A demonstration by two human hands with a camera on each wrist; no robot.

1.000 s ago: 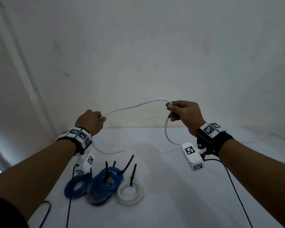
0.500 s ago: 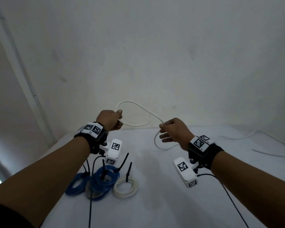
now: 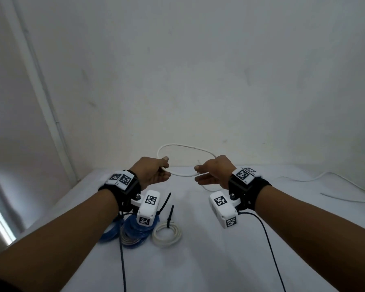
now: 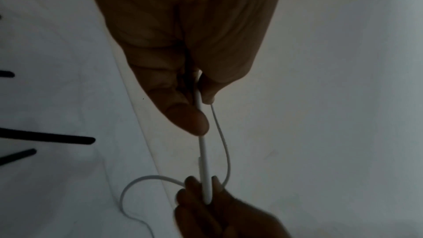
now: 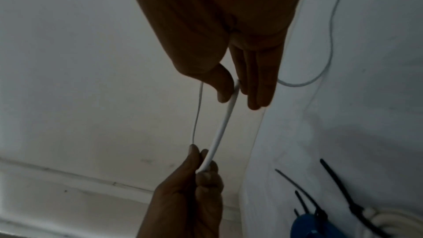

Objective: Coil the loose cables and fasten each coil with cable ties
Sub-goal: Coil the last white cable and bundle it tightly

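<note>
A thin white cable point(image 3: 183, 146) forms one raised loop between my two hands above the white table point(image 3: 198, 260). My left hand point(image 3: 156, 171) pinches the cable point(image 4: 198, 100) between thumb and curled fingers. My right hand point(image 3: 211, 172) pinches the same cable point(image 5: 225, 115) between thumb and nearly straight fingers. A short straight span point(image 3: 182, 174) joins the two hands. The rest of the cable point(image 3: 335, 178) trails off to the right on the table. Black cable ties point(image 5: 338, 184) stick up from finished coils.
Near the left front stand blue coils point(image 3: 135, 228) and a white coil point(image 3: 166, 233), each bound with a black tie. A bare wall point(image 3: 198, 81) rises right behind the table. Black camera leads point(image 3: 270, 249) hang from both wrists.
Both hands have come down and closer together. The long cable span between them has folded into a closed loop arching above the hands.
</note>
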